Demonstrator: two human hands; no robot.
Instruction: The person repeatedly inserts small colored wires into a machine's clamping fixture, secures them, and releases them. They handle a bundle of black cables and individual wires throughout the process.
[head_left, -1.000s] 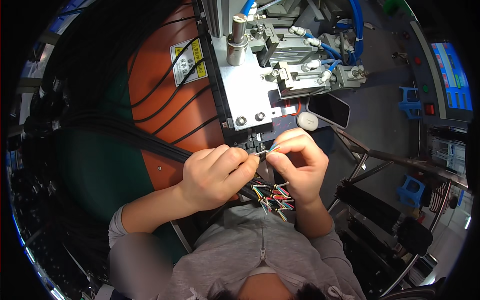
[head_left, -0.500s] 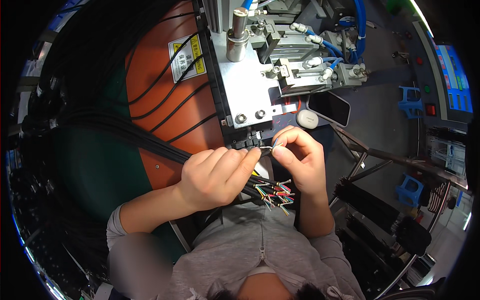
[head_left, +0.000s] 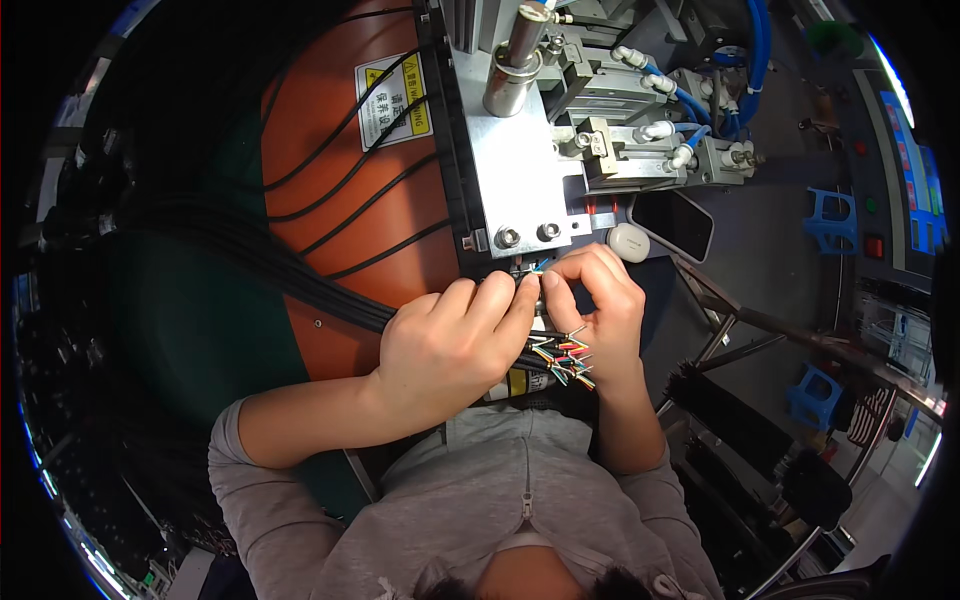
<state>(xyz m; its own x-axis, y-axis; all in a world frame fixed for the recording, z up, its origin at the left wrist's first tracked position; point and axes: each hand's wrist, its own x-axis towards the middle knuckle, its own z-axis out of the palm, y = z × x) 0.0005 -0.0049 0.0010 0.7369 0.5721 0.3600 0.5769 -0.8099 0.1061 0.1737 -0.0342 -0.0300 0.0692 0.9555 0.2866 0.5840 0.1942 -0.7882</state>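
Observation:
My left hand grips a bundle of black cables that runs in from the left over an orange surface. Their stripped ends fan out as several thin coloured wires below my fingers. My right hand pinches one thin wire end between thumb and forefinger, right under the edge of a silver metal machine block. Both sets of fingertips meet at that spot.
Behind the block sit pneumatic parts with blue hoses. A black phone and a small white oval case lie to the right. Loose black cables cross the orange panel beside a yellow warning label. Blue stools stand right.
Both hands have shifted slightly up toward the machine block's lower edge, with the wire end still pinched. The camera view has tilted a little.

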